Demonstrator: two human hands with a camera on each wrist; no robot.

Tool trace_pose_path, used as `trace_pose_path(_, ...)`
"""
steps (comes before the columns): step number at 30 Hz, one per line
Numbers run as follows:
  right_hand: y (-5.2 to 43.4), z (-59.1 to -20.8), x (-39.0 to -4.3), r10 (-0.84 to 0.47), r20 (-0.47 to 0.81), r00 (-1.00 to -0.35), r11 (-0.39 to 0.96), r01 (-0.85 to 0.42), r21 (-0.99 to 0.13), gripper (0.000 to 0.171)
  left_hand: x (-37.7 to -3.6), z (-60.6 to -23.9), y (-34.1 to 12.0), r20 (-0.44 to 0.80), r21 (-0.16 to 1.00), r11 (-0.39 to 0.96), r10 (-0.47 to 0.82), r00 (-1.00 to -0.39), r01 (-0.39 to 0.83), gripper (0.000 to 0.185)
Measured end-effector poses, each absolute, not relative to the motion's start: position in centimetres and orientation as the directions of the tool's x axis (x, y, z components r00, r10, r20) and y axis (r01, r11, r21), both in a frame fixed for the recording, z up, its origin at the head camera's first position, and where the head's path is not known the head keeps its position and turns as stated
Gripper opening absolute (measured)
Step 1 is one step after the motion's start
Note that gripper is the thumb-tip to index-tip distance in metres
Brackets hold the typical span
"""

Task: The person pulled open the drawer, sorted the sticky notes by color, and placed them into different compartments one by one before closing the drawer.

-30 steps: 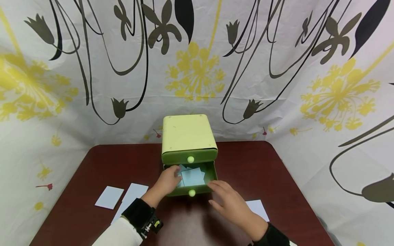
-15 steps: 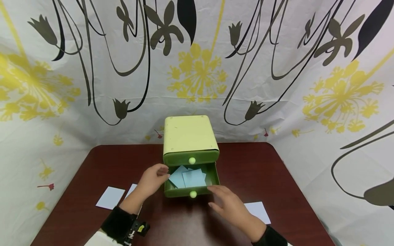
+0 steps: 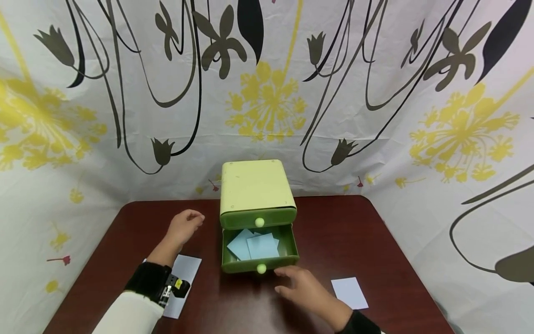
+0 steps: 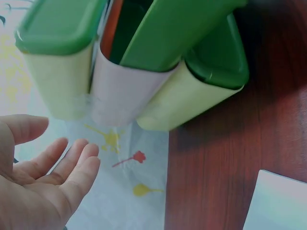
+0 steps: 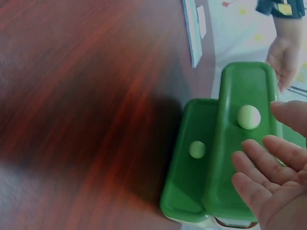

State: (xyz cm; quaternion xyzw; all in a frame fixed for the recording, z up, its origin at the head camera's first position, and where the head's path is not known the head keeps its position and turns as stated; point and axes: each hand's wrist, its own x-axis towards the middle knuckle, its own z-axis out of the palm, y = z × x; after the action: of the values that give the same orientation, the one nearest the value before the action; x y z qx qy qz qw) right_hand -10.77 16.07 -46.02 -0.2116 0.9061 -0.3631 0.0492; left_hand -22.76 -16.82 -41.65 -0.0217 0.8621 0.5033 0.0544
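A small drawer cabinet (image 3: 256, 185) with a pale yellow top stands on the table. Its middle drawer (image 3: 242, 266) is pulled out, and several light blue paper pieces (image 3: 263, 247) lie inside. My left hand (image 3: 181, 230) is in the air to the left of the cabinet, fingers loosely bent and holding nothing, as the left wrist view also shows. Near the right front corner of the drawer is my right hand (image 3: 306, 288), its fingers relaxed and nothing in them. Whether its fingertips touch the drawer front (image 5: 240, 158) I cannot tell.
A white card (image 3: 182, 283) lies on the left of the dark red table (image 3: 333, 232), partly covered by my left forearm. Another white card (image 3: 349, 293) lies to the right. A flower-patterned cloth (image 3: 267, 28) hangs behind and at the sides.
My left hand has come out of the drawer and moved left, away from the cabinet. The blue papers stay in the drawer. My right hand has shifted slightly down and left.
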Motion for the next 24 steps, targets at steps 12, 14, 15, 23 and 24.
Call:
trace_pose_path(12,14.5,-48.0,-11.5,-0.422,-0.053,-0.905,0.441,-0.154,-0.884,0.038,-27.9,-41.6,-15.2,-0.176,0.890,0.416,-0.064,-0.982,-0.187,0.044)
trace_pose_path(14,14.1,-48.2,-11.6,-0.414,-0.062,-0.908,0.398,-0.120,-0.910,0.037,-28.3,-41.7,-15.0,-0.178,0.895,0.404,-0.060,-0.982,-0.187,0.046)
trace_pose_path(15,13.9,-48.4,-11.7,-0.408,-0.066,-0.911,0.380,-0.104,-0.919,0.037,-28.5,-41.7,-14.9,-0.180,0.900,0.393,-0.059,-0.982,-0.189,0.048)
trace_pose_path(23,12.5,-48.7,-12.7,-0.327,-0.228,-0.917,0.296,0.130,-0.946,0.035,-28.8,-42.2,-13.7,-0.180,0.905,0.385,-0.037,-0.983,-0.180,0.047)
trace_pose_path(24,12.4,-48.8,-12.8,-0.324,-0.254,-0.912,0.276,0.165,-0.947,0.034,-29.0,-42.2,-13.7,-0.180,0.905,0.386,-0.035,-0.983,-0.179,0.047)
